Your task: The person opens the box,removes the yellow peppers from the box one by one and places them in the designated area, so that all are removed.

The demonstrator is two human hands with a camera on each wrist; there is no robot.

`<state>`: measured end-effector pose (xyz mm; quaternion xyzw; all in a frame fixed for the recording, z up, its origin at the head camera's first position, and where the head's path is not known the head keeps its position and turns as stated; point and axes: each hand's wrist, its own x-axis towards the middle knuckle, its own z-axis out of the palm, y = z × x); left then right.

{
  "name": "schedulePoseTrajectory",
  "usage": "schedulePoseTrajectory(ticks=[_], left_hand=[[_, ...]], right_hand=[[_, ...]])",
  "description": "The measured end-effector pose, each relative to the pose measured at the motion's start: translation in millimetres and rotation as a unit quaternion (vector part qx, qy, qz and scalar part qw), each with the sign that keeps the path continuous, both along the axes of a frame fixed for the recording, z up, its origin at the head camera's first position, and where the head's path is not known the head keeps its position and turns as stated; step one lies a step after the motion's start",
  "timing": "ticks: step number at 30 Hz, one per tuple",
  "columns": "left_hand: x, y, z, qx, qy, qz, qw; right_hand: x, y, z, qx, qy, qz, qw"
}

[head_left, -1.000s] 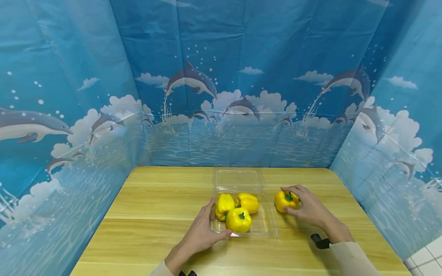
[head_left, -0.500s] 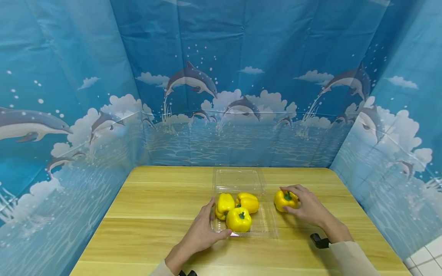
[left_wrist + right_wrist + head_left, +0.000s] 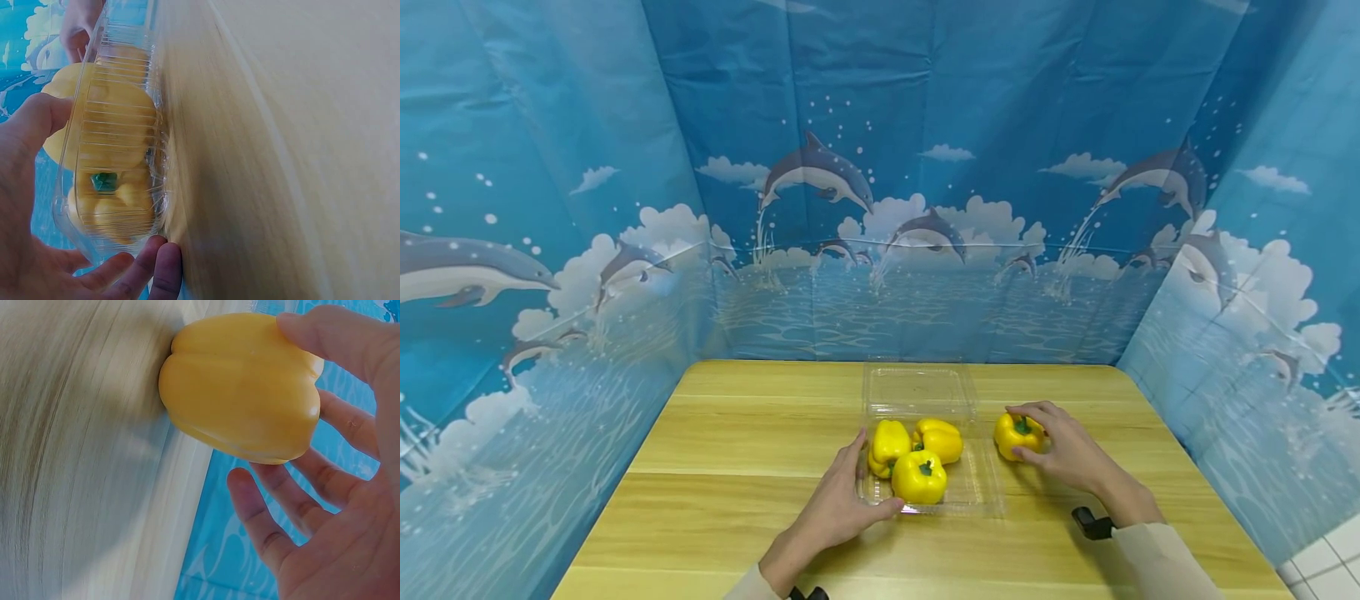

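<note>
A clear plastic clamshell container [image 3: 977,479] lies open on the wooden table, its lid [image 3: 917,387] folded back to the rear. Three yellow bell peppers sit in its left part: one at the left [image 3: 889,443], one behind [image 3: 942,442], one in front [image 3: 916,482]. My left hand [image 3: 835,508] holds the container's near left corner, thumb over the rim and fingers low along the side. Right of the container, my right hand [image 3: 1071,450] grips another yellow bell pepper [image 3: 244,387] between thumb and fingers. That pepper stands stem up, at or very near the tabletop.
The wooden table [image 3: 722,467] reaches back to a blue dolphin-print curtain [image 3: 880,208], which also hangs along both sides. A black device [image 3: 1093,525] sits by my right wrist. White floor tiles [image 3: 1322,558] show at the lower right.
My right hand and the pepper it grips have shifted very slightly left. The left hand, the container and the peppers inside it have stayed in place.
</note>
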<state>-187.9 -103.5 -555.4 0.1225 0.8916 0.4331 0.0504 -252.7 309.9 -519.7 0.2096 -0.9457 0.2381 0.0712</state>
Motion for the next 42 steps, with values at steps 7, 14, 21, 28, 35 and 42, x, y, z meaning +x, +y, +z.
schedulePoseTrajectory(ticks=[7, 14, 21, 28, 35, 42], left_hand=[[0.6, 0.7, 1.2, 0.000, 0.001, -0.001, 1.0000], [-0.6, 0.6, -0.1, 0.000, -0.001, -0.001, 1.0000], [-0.3, 0.0, -1.0, -0.003, 0.005, -0.002, 1.0000], [0.7, 0.2, -0.4, -0.005, 0.003, 0.001, 1.0000], [1.5, 0.6, 1.1, -0.002, 0.008, 0.002, 1.0000], [1.5, 1.3, 0.8, -0.008, 0.003, 0.004, 1.0000]], right_hand=[[-1.2, -0.2, 0.1, -0.005, 0.005, 0.006, 1.0000], [-2.3, -0.2, -0.6, -0.010, 0.006, 0.004, 0.9999], [-1.7, -0.9, -0.5, -0.009, 0.015, 0.006, 0.9998], [0.3, -1.2, 1.1, -0.018, 0.032, 0.010, 0.9993], [2.3, -3.0, 2.5, -0.026, 0.052, 0.017, 0.9982], [5.5, -5.5, 4.0, -0.024, 0.083, 0.025, 0.9959]])
